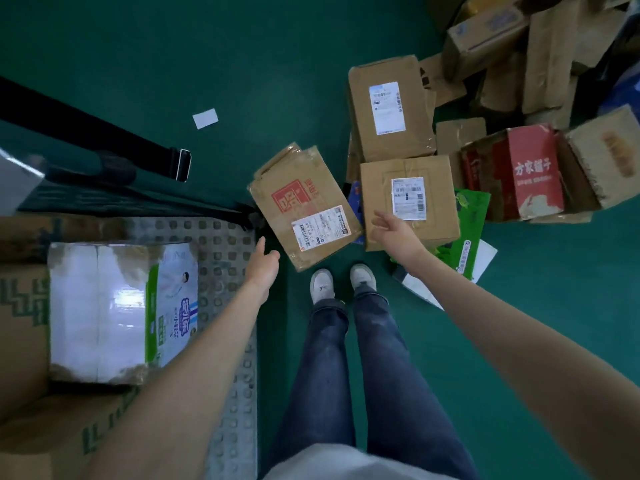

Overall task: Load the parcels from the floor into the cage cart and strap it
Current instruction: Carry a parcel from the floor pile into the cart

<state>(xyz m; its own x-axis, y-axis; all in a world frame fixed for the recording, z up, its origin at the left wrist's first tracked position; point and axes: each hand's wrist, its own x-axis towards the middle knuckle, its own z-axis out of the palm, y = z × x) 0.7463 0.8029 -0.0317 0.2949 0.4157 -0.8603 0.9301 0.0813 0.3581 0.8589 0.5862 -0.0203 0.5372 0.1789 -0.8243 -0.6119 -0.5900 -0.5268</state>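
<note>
A brown parcel with a red stamp and white label [304, 206] lies on the green floor just ahead of my feet. My left hand [262, 263] reaches toward its near left corner, fingers straight, holding nothing. My right hand [394, 232] hovers with relaxed fingers over a second labelled box [408, 199], to the right of the stamped parcel. The cage cart's studded grey floor [221, 258] is at the left and carries a white plastic-wrapped pack [117, 310] and brown cartons [24, 334]. A black strap with a metal buckle [173, 161] hangs at the cart's far side.
A heap of cardboard boxes [519, 64] fills the upper right, with a tall labelled box [391, 109] and a red printed carton [533, 171]. A green bag [467, 233] lies under the right-hand box. A white paper slip [205, 118] lies on the floor.
</note>
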